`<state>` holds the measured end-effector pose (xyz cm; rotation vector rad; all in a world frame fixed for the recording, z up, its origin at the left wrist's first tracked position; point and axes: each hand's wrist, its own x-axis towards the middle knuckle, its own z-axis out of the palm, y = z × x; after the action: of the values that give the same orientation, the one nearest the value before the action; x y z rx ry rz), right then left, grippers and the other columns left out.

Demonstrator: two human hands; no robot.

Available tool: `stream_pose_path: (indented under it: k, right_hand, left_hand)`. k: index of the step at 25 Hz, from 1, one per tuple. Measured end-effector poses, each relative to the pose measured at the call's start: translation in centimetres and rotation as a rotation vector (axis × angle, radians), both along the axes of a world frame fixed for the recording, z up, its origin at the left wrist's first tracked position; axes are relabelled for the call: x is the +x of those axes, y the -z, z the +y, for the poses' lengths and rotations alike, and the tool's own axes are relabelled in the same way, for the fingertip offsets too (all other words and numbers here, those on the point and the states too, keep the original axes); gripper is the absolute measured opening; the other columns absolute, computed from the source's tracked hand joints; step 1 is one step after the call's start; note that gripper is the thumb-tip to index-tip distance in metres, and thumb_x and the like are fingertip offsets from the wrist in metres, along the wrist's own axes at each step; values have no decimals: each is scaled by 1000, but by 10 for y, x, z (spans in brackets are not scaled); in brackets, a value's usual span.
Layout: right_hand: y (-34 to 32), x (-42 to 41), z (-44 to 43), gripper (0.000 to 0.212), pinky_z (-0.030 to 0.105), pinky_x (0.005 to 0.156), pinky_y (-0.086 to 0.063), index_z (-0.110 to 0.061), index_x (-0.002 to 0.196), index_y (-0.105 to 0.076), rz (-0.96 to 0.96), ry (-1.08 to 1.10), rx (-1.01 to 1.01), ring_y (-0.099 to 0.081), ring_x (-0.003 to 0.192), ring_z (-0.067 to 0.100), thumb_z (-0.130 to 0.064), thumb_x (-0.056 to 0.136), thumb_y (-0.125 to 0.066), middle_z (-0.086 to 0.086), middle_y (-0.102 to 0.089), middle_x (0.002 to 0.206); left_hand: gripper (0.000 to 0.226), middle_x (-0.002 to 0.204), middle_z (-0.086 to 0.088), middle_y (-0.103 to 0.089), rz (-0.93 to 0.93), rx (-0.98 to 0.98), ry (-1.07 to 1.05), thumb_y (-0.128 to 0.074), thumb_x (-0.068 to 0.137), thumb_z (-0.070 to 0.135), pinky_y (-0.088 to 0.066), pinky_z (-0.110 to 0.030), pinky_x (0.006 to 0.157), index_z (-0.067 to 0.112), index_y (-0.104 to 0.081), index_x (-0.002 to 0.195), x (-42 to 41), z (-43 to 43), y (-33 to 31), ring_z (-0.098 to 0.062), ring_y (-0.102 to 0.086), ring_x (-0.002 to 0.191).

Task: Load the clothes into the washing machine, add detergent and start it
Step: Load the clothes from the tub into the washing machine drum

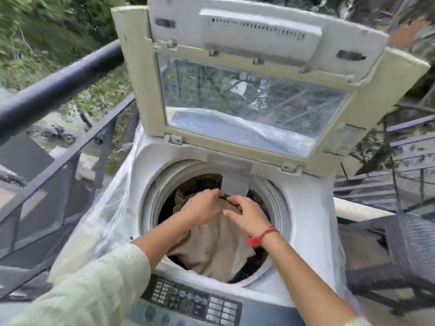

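- Washer (303, 208): white
- Lid (141, 95): cream
- Cloth (211, 250): tan
- Sleeve (94, 285): pale green
- Wrist thread (260, 236): red
- Panel (193, 304): dark grey
- Railing (58, 83): black

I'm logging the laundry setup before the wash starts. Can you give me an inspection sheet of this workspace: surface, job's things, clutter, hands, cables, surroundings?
Surface: washing machine top, wrapped in clear plastic; lid standing open.
Job's things: beige garment lying in the drum over darker clothes; control panel at the near edge; no detergent seen.
Clutter: nothing seen.
Hands: left hand and right hand both over the drum, fingers curled on the beige garment's upper edge.
Cables: nothing seen.
Surroundings: railing to the left, metal stairs and a dark chair to the right, greenery beyond.
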<state>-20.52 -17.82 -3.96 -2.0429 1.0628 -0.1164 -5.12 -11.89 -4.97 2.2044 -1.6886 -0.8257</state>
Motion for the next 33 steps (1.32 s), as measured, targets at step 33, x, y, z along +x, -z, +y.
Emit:
stream_pose_path:
  k: [33]
  right_hand:
    - [312, -511, 68, 53, 41, 99, -39, -7, 133, -43, 328, 585, 343, -47, 118, 36, -13, 82, -56, 16, -48, 126]
  left_hand:
    - [63, 132, -16, -46, -197, 590, 603, -55, 81, 44, -35, -36, 99, 8, -42, 131, -462, -52, 296, -31, -41, 124]
